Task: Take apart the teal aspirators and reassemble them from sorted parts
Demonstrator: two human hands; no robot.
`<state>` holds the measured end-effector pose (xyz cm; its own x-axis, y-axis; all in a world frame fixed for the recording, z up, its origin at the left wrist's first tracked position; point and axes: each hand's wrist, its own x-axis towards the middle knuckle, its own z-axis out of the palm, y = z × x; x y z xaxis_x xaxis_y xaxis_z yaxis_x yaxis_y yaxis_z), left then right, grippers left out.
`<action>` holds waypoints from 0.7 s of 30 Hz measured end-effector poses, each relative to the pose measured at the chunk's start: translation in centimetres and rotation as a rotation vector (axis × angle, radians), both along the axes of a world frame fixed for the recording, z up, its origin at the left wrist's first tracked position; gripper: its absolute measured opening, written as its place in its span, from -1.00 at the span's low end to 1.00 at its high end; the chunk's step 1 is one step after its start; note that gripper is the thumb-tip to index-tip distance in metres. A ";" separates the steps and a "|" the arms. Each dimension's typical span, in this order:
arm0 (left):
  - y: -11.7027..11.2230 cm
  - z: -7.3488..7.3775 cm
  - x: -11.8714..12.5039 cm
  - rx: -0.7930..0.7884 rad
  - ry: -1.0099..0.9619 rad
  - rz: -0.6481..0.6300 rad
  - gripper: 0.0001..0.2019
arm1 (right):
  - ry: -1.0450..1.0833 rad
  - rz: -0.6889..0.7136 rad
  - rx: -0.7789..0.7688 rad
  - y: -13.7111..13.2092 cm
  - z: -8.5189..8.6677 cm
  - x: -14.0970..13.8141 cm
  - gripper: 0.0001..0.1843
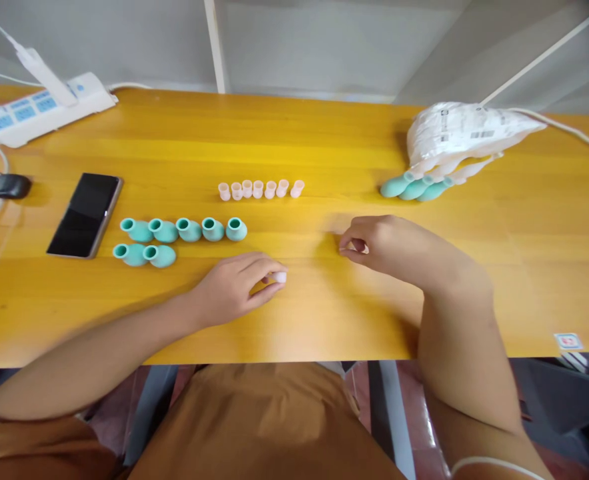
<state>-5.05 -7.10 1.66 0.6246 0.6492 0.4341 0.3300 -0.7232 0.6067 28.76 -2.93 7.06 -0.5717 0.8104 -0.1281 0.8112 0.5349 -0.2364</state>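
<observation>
My left hand (242, 285) hovers near the table's front, its thumb and fingers closed on a small white cup-like piece (279, 277). To its right, my right hand (369, 241) is closed in a pinch; anything between the fingertips is too small or blurred to make out. Several pale pink little cups (258, 189) stand in a row beyond my hands. Left of them, several teal bulb-shaped pieces (188, 230) lie in two rows, round mouths showing. Beyond my right hand, a few teal bulbs with pale pink stems (414, 188) lie side by side.
A white plastic bag (467, 133) rests behind the stemmed bulbs. On the left are a black phone (84, 215), a black plug-like device (11, 186) and a white power strip (49, 110) with cables. A grey partition (324, 47) borders the back of the wooden table (324, 133).
</observation>
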 end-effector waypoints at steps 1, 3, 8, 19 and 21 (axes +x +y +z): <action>0.0 0.0 0.0 -0.004 -0.006 0.000 -0.88 | 0.045 0.030 0.024 0.0 0.1 -0.1 -0.78; -0.1 0.0 0.0 -0.027 -0.019 0.001 -0.87 | 0.173 0.091 0.056 -0.1 0.5 -0.4 -0.82; -0.2 0.5 0.0 -0.176 -0.043 0.006 -0.86 | 0.519 0.203 -0.054 -1.1 1.3 -2.4 -0.89; 0.0 0.9 0.1 -0.382 -0.125 0.005 -0.87 | 0.882 0.311 0.003 -2.5 -2.2 -7.1 -0.88; 0.1 0.9 0.0 -0.382 -0.126 0.016 -0.86 | 0.875 0.315 0.028 -2.4 -2.4 -7.0 -0.87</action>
